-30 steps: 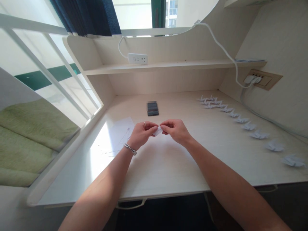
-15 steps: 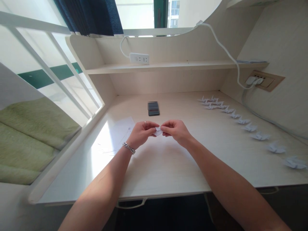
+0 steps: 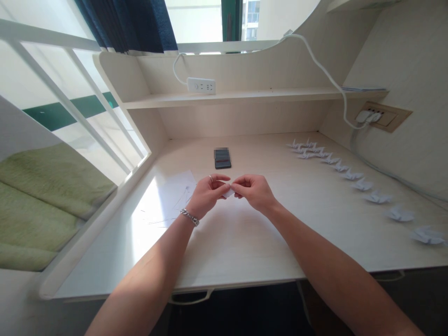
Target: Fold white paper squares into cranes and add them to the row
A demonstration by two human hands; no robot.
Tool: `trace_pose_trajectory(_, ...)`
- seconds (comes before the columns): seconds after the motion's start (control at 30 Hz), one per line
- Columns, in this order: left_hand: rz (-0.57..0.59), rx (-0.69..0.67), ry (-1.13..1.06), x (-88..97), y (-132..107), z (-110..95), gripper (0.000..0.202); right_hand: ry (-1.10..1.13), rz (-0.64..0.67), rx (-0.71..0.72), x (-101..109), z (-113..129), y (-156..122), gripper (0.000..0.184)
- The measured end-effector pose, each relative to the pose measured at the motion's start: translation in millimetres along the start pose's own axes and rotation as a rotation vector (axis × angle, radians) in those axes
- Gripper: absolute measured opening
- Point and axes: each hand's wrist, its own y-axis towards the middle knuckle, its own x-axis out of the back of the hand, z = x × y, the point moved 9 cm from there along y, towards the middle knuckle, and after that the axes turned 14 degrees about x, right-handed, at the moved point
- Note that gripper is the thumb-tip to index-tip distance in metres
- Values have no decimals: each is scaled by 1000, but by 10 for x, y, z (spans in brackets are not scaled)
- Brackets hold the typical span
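Between my two hands is a small folded piece of white paper, mostly covered by the fingers. My left hand, with a ring and a chain bracelet, pinches its left side between thumb and fingers. From the other side, my right hand grips the paper with thumb and forefinger, the thumb tips almost meeting. Both hands are held over the middle of the desk. To the right, several white paper cranes stand in a line running toward the front edge.
Beyond my hands lies a dark phone-like object, partly pixelated. White paper sheets lie in sunlight at the left. A power strip sits on the shelf, and a white cable runs to the wall socket.
My thumbs have come closer together over the folded paper, so less of it shows. The left index finger is lifted slightly. The view has shifted a little.
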Motion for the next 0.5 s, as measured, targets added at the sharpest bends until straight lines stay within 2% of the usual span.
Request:
trace_pose_trajectory(0.13,-46,-70,36,22,-12,-42,33,22,41,-57,-41,-48,-20,16)
trace_pose_trajectory(0.27,-48,-89,93,23,-16,-54,30,12,140,-144,-105,-135,-46,15)
trace_pose_trajectory(0.5,-10,-37,-17,27,-15,-48,29,-20,115,-95,-40,-102,-10,14)
